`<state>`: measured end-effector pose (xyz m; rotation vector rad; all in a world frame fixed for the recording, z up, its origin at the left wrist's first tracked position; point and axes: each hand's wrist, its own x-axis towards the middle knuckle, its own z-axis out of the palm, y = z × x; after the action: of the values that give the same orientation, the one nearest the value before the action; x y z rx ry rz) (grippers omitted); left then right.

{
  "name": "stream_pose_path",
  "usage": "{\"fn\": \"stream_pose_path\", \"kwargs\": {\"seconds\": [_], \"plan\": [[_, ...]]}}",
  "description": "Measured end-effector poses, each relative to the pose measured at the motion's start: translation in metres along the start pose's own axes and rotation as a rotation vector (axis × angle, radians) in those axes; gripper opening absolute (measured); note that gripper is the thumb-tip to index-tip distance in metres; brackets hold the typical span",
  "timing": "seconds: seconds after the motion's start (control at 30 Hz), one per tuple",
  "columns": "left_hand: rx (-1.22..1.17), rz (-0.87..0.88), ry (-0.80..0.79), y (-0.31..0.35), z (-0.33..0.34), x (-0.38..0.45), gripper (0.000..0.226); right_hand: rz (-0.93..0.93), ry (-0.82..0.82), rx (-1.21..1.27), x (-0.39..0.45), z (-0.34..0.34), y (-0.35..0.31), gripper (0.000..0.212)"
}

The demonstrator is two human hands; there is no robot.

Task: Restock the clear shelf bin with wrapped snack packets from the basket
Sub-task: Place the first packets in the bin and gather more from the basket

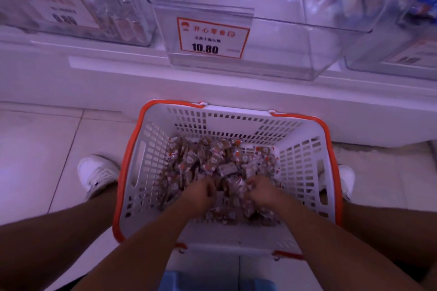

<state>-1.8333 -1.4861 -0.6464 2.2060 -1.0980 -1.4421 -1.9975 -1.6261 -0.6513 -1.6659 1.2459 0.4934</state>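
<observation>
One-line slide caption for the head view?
Both hands, left and right, gather snack packets in basket below empty clear bin.

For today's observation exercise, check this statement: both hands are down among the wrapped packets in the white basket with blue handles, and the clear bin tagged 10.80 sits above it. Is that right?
One detail is wrong: the basket has orange-red handles, not blue. The head view shows this. The rest holds: the left hand and right hand are among the wrapped packets, and the clear bin tagged 10.80 sits above.
</observation>
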Motion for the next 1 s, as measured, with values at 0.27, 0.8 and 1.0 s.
{"fn": "stream_pose_path", "kwargs": {"seconds": [0.27,0.8,1.0], "plan": [[-0.678,-0.093,0.375,0.088,-0.106,-0.011,0.024,-0.087,-0.037,0.559,-0.057,-0.086,-0.076,0.042],[-1.42,0.479,0.339,0.263,-0.154,-0.143,0.062,-0.535,0.316,1.137,-0.202,-0.139,-0.199,0.018],[-1.45,0.4,0.481,0.238,-0.17,-0.125,0.014,-0.573,0.352,0.806,-0.184,-0.155,-0.204,0.026]]}}
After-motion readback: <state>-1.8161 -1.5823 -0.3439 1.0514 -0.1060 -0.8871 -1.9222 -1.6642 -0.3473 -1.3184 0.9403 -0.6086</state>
